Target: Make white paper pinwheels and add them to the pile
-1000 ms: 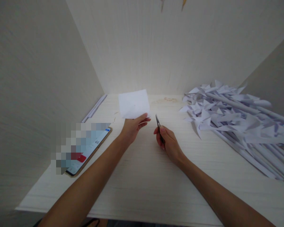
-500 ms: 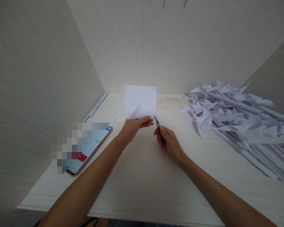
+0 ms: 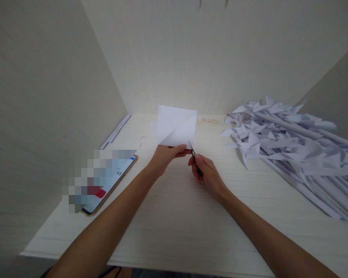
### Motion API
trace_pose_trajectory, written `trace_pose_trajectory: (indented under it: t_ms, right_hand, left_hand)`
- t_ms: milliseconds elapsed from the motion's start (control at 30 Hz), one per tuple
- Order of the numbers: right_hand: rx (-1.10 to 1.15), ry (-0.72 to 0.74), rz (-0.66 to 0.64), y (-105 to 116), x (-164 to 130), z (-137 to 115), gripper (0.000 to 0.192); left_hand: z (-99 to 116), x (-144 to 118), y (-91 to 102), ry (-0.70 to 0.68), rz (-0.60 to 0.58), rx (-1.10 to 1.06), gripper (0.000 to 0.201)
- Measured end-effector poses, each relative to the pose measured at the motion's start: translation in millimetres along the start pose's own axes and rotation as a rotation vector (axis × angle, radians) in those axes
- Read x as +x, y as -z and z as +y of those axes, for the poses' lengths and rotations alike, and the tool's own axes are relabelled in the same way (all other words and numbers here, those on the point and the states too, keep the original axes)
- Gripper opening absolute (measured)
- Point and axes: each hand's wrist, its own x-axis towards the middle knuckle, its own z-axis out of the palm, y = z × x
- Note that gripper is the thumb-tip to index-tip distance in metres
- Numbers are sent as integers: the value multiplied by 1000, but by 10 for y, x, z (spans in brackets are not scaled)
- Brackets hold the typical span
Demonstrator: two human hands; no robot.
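Observation:
My left hand (image 3: 164, 157) pinches the lower edge of a white paper square (image 3: 176, 126), holding it upright above the pale wooden desk (image 3: 174, 220). The sheet shows diagonal fold lines. My right hand (image 3: 206, 174) grips small scissors (image 3: 193, 153), whose blades touch the paper's lower right corner. The two hands are close together near the middle of the desk.
A phone (image 3: 108, 182) with a lit screen lies at the left. A large heap of white paper pinwheels on rolled paper sticks (image 3: 290, 143) fills the right side. A few rolled paper sticks (image 3: 116, 131) lie along the left wall. Walls enclose three sides.
The paper turned and shifted right toward the scissors, showing its diagonal creases. The scissor tips went from being apart from the sheet to meeting its lower right corner.

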Motion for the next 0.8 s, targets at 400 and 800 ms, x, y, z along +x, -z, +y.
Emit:
trace_pose_trajectory:
  t_ms: [400,800]
  right_hand:
    - [-44,19,-12,8,0,2,35]
    - [-99,-6,14,16,-4,-4,35]
  left_hand:
    - [27,-6,-6,-18,24,14,5]
    - [22,-13,-12,-13,7,1,5]
